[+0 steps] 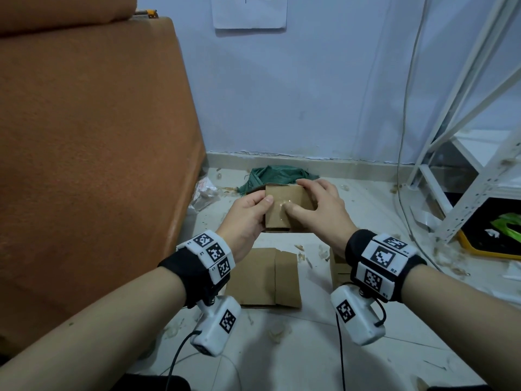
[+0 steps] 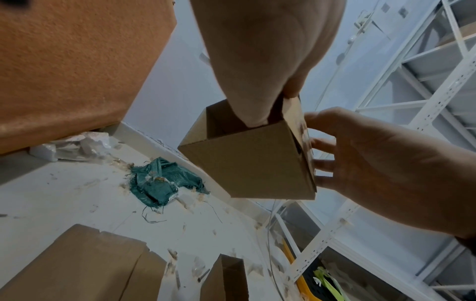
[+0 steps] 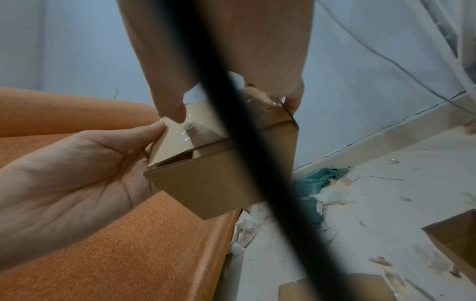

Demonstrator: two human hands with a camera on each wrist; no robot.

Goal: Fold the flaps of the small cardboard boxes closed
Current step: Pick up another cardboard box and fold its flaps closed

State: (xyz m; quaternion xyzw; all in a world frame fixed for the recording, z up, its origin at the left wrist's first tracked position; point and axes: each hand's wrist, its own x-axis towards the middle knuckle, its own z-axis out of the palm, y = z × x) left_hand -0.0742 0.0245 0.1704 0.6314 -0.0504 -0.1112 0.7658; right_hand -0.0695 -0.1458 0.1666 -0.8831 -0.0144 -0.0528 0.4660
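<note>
A small brown cardboard box (image 1: pixel 287 207) is held above the floor between both hands. My left hand (image 1: pixel 258 211) grips its left side, thumb on the taped top face. In the left wrist view a left finger (image 2: pixel 253 116) dips into an open side of the box (image 2: pixel 247 169). My right hand (image 1: pixel 298 194) holds the right side, thumb pressing the top and fingers curled over the far edge. In the right wrist view a top flap stands slightly raised on the box (image 3: pixel 206 183). Another small box (image 1: pixel 339 269) stands on the floor, partly hidden by my right wrist.
A flat piece of cardboard (image 1: pixel 265 277) lies on the floor below my hands. An orange cushioned block (image 1: pixel 84 136) fills the left. A green cloth (image 1: pixel 273 176) lies by the wall. A white metal rack (image 1: pixel 465 179) and a yellow-rimmed tray (image 1: pixel 493 230) stand right. Scraps litter the floor.
</note>
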